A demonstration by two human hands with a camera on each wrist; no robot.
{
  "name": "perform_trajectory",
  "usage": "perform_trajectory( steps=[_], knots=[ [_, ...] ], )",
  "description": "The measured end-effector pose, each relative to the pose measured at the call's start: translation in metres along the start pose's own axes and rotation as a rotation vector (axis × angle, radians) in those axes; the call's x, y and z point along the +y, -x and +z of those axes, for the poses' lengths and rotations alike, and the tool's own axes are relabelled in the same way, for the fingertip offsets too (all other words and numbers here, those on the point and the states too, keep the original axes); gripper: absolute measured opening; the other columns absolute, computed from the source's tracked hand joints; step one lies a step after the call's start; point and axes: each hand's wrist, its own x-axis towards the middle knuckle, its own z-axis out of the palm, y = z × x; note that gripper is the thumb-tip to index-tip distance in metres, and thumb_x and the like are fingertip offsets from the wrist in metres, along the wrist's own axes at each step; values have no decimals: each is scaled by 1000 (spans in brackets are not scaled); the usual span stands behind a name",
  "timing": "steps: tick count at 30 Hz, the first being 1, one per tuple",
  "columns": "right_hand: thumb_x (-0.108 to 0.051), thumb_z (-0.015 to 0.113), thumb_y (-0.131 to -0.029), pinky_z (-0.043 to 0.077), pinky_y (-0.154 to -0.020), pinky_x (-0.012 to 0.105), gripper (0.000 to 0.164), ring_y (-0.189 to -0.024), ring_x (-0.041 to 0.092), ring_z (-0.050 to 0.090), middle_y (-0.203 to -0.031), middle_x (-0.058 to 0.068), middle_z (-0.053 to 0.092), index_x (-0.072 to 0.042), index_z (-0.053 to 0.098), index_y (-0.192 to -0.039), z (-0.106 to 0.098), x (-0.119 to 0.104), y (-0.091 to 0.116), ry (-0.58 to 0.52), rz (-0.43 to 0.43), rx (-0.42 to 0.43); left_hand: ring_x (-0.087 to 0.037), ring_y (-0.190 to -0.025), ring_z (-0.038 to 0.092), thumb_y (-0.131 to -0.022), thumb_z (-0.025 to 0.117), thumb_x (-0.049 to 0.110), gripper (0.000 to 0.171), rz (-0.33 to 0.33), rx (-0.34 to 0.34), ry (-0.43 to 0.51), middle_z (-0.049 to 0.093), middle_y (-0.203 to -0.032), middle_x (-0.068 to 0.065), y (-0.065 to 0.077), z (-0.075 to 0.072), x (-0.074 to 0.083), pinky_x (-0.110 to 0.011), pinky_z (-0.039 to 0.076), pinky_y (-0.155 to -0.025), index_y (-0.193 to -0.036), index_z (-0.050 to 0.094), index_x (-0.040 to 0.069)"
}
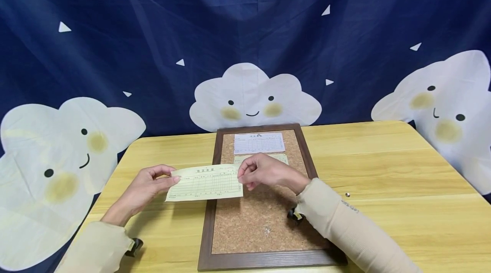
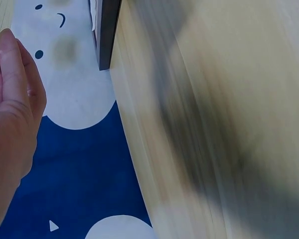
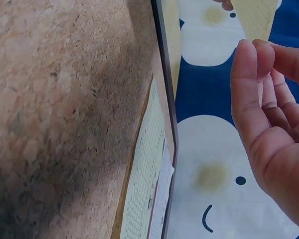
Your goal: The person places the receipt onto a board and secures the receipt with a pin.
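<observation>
A pale yellow printed form is stretched between both hands, above the left edge of a cork board with a brown wooden frame. My left hand pinches the form's left edge between thumb and fingers. At its right edge, my right hand pinches the paper with thumb and forefinger. A white form lies at the top of the cork. Just below it is another yellow form, partly hidden by the right hand; both sheets also show in the right wrist view.
The board lies on a light wooden table. A small shiny metal piece is on the table to the board's right. Behind the table hangs a dark blue curtain printed with white clouds. A pale mark shows low on the cork.
</observation>
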Motion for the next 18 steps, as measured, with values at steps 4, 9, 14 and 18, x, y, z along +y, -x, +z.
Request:
perform_trajectory(
  steps=[4, 9, 14, 18],
  knots=[
    [2, 68, -90, 59, -73, 37, 7, -65, 14, 61, -75, 7, 63, 8, 66, -94, -3, 0, 3, -1, -1, -2, -10, -86, 67, -92, 71, 5, 12, 4, -8, 5, 65, -104, -6, -1, 3, 0, -26, 56, -77, -101, 64, -1],
    [2, 68, -90, 59, -72, 36, 7, -64, 14, 61, -74, 6, 63, 8, 66, -93, -6, 0, 5, 10, -13, -8, -9, -86, 67, -92, 70, 4, 12, 11, -14, 6, 67, -100, -5, -2, 5, 1, -26, 56, -77, -101, 64, 0],
    [3, 69, -90, 59, -73, 40, 7, -64, 14, 60, -71, 4, 61, 8, 66, -94, -9, 2, 8, 20, -18, -12, -9, -87, 67, -92, 71, 5, 16, 5, -23, 3, 69, -98, -4, -4, 8, 3, -27, 56, -78, -103, 63, -3],
    [2, 69, -90, 59, -74, 42, 8, -63, 14, 61, -71, 4, 61, 7, 66, -94, -12, 3, 11, 31, -16, -1, -10, -88, 68, -92, 70, 6, 21, 9, -33, -5, 69, -98, -6, -4, 11, 5, -27, 56, -79, -107, 61, -7]
  ],
)
